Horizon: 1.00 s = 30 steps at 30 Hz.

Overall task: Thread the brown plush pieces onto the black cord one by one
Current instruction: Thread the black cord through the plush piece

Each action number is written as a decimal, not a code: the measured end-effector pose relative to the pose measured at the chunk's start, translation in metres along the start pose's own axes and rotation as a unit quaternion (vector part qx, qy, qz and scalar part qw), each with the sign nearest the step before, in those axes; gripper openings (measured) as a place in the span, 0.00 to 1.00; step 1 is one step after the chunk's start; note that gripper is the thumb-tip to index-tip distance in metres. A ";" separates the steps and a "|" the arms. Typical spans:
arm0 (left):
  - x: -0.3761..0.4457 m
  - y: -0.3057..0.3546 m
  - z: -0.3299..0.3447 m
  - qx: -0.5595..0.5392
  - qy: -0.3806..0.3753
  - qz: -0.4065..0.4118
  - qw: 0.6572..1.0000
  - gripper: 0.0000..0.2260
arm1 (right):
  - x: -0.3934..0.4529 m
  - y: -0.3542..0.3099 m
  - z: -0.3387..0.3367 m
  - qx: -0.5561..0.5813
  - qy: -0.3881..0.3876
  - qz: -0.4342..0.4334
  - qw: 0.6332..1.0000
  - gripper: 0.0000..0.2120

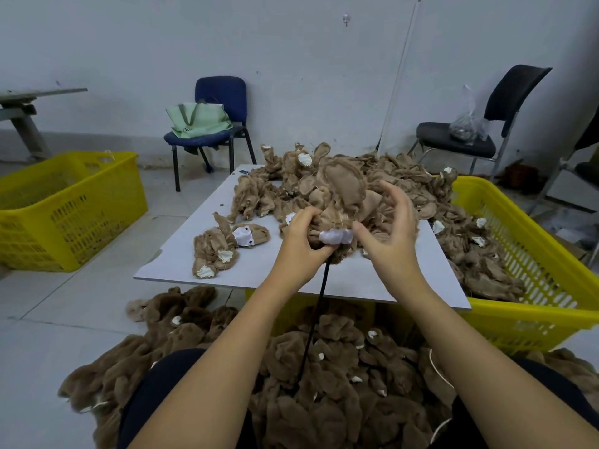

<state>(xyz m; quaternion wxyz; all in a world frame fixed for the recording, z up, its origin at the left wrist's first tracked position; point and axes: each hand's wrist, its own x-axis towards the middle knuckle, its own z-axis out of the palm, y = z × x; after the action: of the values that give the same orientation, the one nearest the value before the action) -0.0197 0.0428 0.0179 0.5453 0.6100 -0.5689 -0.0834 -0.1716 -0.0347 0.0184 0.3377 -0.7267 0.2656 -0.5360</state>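
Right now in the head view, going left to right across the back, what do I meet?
Yellow basket → blue chair holding a green bag → black chair holding a clear plastic bag.

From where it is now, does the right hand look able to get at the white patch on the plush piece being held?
Probably yes. The right hand hovers open right beside the white patch, with nothing between them. The left hand grips the plush piece and the black cord from the other side.

I see bare white board (181,260) left of my hands, broken only by one small plush cluster (223,244); the heaped brown plush pieces (372,176) block ahead and right.
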 end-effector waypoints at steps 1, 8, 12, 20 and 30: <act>0.000 -0.001 0.001 0.003 -0.005 0.003 1.000 0.13 | 0.002 -0.002 -0.001 -0.032 -0.022 -0.036 0.999 0.35; 0.000 -0.007 0.004 0.024 -0.020 0.008 0.999 0.14 | 0.010 -0.001 -0.003 -0.036 -0.176 -0.004 0.984 0.31; -0.004 -0.010 0.010 -0.007 -0.023 -0.013 1.000 0.20 | 0.004 0.002 0.006 -0.010 -0.151 0.009 0.988 0.19; -0.009 -0.015 0.014 -0.048 -0.042 -0.051 0.997 0.20 | -0.005 0.006 0.007 0.020 -0.167 0.006 0.986 0.25; -0.015 -0.012 0.017 -0.028 -0.089 -0.036 0.995 0.13 | 0.007 0.007 0.004 0.138 -0.120 0.137 0.974 0.26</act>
<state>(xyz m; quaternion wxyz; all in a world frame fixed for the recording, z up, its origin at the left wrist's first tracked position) -0.0300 0.0420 -0.0059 0.5062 0.6044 -0.5904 -0.1732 -0.1661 -0.0429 0.0163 0.5346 -0.6884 0.2437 -0.4253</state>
